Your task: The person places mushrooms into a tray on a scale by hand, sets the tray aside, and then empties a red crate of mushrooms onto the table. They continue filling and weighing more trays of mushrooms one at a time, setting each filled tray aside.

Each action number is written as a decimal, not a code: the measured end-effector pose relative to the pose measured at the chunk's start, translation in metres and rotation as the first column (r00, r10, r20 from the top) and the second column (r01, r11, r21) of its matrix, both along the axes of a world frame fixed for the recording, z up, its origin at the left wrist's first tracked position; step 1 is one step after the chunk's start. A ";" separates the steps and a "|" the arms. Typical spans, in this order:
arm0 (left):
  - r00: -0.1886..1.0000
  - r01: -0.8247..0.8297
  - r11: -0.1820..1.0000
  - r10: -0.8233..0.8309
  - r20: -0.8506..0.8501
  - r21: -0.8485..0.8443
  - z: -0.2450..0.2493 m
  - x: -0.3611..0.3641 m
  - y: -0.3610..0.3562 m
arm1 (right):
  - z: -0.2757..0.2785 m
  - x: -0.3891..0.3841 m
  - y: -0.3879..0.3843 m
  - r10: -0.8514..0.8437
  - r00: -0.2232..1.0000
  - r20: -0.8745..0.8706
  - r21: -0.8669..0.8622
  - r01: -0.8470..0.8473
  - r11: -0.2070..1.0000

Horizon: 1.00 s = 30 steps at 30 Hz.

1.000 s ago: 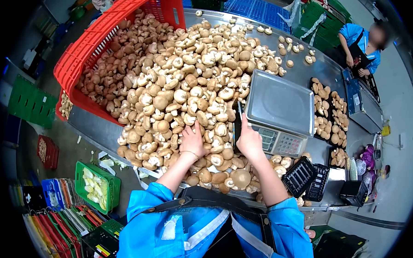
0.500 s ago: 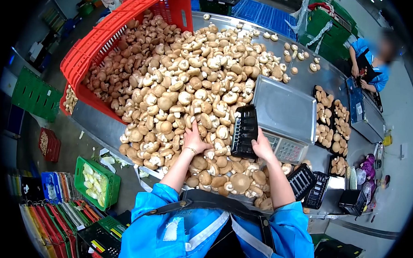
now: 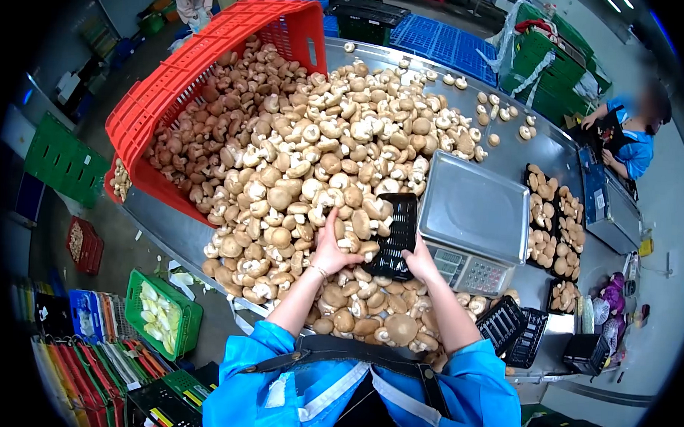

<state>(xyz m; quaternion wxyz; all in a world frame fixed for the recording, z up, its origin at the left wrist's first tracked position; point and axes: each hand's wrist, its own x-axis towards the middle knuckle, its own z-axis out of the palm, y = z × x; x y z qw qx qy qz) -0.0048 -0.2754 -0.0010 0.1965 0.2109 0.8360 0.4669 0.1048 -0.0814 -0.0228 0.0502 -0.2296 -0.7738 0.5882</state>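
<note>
Head view, looking down at sorting bench. Person's left hand [image 3: 333,247] lies on the mushroom pile [image 3: 322,144], fingers [image 3: 329,219] partly curled over caps & pointing away from body; whether a cap is actually gripped can't be told. Right hand [image 3: 419,259] is closed on the near edge of a black tray [image 3: 396,233], thumb on top, rest of fingers hidden under it. Tray is slotted, tilted w/ far end raised over the pile, just left of the scale [image 3: 476,208] & apart from its pan; a few caps sit at tray's left edge, touching it. The 2 hands are near each other, tray between them.

Pile covers most of the steel table [image 3: 547,150], spilling from a red crate [image 3: 204,55] tipped on its side at far left. Right of scale: filled trays [image 3: 552,219] of mushrooms in rows. Near right corner: empty black trays [image 3: 509,324], stacked loosely. Floor, lower left: green crate [image 3: 162,309] w/ pale pieces inside. Far right: co-worker [image 3: 635,142] in blue, at another station, hands well apart from the person's.
</note>
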 end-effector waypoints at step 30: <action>0.992 -0.121 0.951 0.125 0.003 0.285 0.027 -0.041 0.065 | 0.024 -0.026 -0.009 -0.184 0.976 -0.115 -0.718 0.046 0.694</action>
